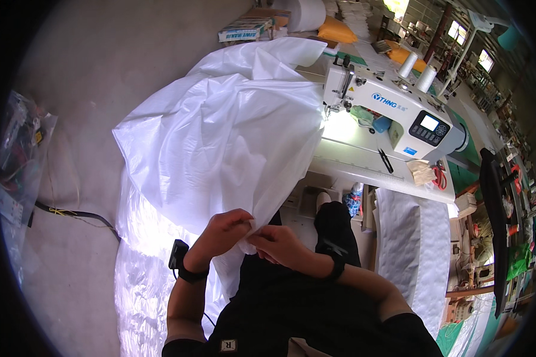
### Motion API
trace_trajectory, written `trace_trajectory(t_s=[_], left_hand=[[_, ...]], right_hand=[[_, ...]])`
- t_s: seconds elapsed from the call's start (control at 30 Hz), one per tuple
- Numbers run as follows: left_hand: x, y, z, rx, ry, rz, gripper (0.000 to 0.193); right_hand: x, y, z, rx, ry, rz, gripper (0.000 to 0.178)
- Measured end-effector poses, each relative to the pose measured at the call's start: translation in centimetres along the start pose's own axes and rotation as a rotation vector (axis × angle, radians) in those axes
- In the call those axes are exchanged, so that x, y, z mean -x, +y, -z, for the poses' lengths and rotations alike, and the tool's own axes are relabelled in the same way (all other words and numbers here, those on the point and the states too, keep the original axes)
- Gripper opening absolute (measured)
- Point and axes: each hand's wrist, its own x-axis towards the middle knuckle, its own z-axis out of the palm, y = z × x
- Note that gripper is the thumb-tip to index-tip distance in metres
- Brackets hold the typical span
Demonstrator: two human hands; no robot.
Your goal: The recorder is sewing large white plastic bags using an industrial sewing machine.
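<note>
A large sheet of thin white plastic film [202, 137] drapes from the sewing machine table down toward my lap. My left hand [225, 233] pinches its near edge between bent fingers. Close beside it on the right, my right hand [283, 245] grips the same edge, its fingertips almost meeting those of the left. The white sewing machine [387, 98] stands ahead to the right, its lamp lighting the needle area. Part of the sheet lies up against the machine's needle end; whether it is under the presser foot I cannot tell.
Black tweezers [386, 160], a beige cloth [421, 172] and red-handled scissors [439, 177] lie on the machine table [363, 163]. Two white thread cones [408, 64] stand behind the machine. More white material [408, 238] hangs below at right. A black cable [80, 215] runs along the floor at left.
</note>
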Motion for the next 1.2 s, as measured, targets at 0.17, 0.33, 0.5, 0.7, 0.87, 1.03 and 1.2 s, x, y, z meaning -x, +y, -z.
trace_trajectory(t_s=[0.17,0.33,0.5,0.7,0.87,1.03,1.2], left_hand=[[0.1,-0.5,1.1,-0.327,0.430,-0.367,0.017],[0.0,0.3,2.1,-0.215,0.211,-0.375,0.017],[-0.4,0.3,1.4,0.261,-0.020,0.108,0.017],[-1.2,0.8,-0.1,-0.015,0.016,0.145,0.020],[-1.0,4.5,-0.5,-0.559,0.276,-0.188,0.009],[-2.2,6.2,-3.1,-1.073,0.220,-0.619,0.004],[-4.9,0.9,-1.8,-1.157,0.212,-0.366,0.006]], right_hand=[[1.7,0.1,1.8,-0.266,-0.154,0.032,0.021],[1.2,0.0,1.1,-0.066,-0.162,0.419,0.020],[0.2,0.7,-0.9,0.081,-0.216,0.393,0.018],[0.5,1.6,-1.7,0.084,-0.255,0.242,0.017],[-1.3,3.7,-0.3,0.101,0.413,0.253,0.017],[-9.3,5.8,-2.0,0.796,0.176,0.886,0.026],[-11.9,10.4,-1.4,0.718,0.063,0.929,0.023]])
